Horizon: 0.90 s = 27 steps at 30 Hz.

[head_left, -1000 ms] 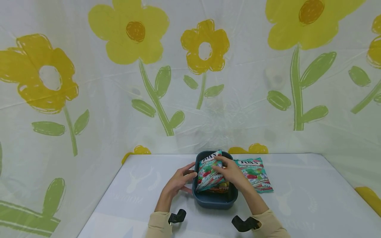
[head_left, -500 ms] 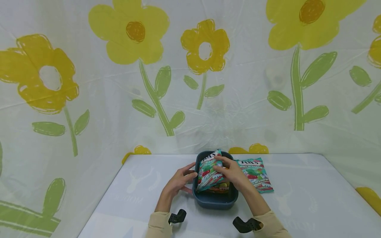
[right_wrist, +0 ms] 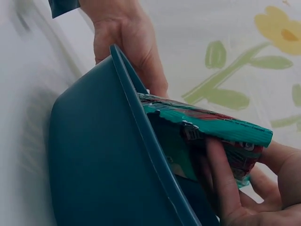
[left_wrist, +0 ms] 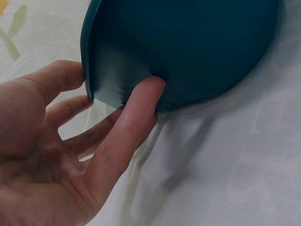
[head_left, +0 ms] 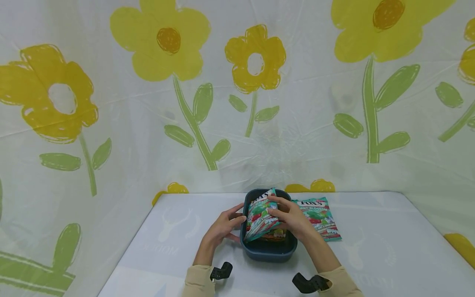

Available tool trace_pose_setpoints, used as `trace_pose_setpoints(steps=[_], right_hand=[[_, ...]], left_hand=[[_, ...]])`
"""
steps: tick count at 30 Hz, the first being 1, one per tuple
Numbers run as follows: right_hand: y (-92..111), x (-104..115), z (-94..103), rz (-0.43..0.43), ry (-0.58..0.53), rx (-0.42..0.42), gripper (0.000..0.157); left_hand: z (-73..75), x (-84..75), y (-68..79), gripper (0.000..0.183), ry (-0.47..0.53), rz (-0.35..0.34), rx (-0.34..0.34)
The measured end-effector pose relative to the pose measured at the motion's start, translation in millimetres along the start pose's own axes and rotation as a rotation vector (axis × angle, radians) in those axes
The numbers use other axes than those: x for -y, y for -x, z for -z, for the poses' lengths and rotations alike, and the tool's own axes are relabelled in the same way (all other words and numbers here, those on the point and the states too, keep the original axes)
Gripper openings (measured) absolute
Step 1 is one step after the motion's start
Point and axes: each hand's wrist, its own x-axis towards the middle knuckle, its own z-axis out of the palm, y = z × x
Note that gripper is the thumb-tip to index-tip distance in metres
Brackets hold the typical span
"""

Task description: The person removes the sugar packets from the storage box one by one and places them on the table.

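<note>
Head view: a teal candy packet [head_left: 258, 216] sits partly inside a dark blue bin [head_left: 269, 256] on the white counter [head_left: 178, 231]. Right grip [head_left: 293, 216] has it, thumb and fingers on opposite faces along its right-hand edge. The packet lies to the left of that grip, its bulk reaching away from the fingers toward the bin's left wall.

Long axis: slanted, from the near left of the bin up to the far right. The grasp is from the side, not at either end; the near end reaches down past the fingers. Right wrist view: the held edge stands clear above the rim, the packet sloping across the bin's mouth.

Nearer hand: the right, by contact. Left grip [head_left: 224, 226] holds no packet; fingers spread, thumb and fingertips resting against the outside of the bin's left wall, so the wall stands between it and the packet.

Beneath the slanted packet, in the bin, a brownish packet [head_left: 274, 235], mostly covered. Second teal packet [head_left: 320, 216] lies flat on the counter just right of the bin, part hidden by the right arm.

Judgement: the sideways tilt over the rim matters most here.
</note>
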Motion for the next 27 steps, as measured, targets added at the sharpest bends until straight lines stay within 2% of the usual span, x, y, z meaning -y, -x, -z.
trace_pose_setpoints(steps=[17,27], right_hand=[[8.9,-4.1,18.9,0.040,-0.079,0.045,0.056],[17.7,-7.6,34.9,0.068,-0.099,0.041,0.054]], left_hand=[[0.6,1.8,-0.3,0.059,-0.005,0.004,-0.011],[-0.7,2.0,-0.1,0.060,-0.011,0.003,-0.017]])
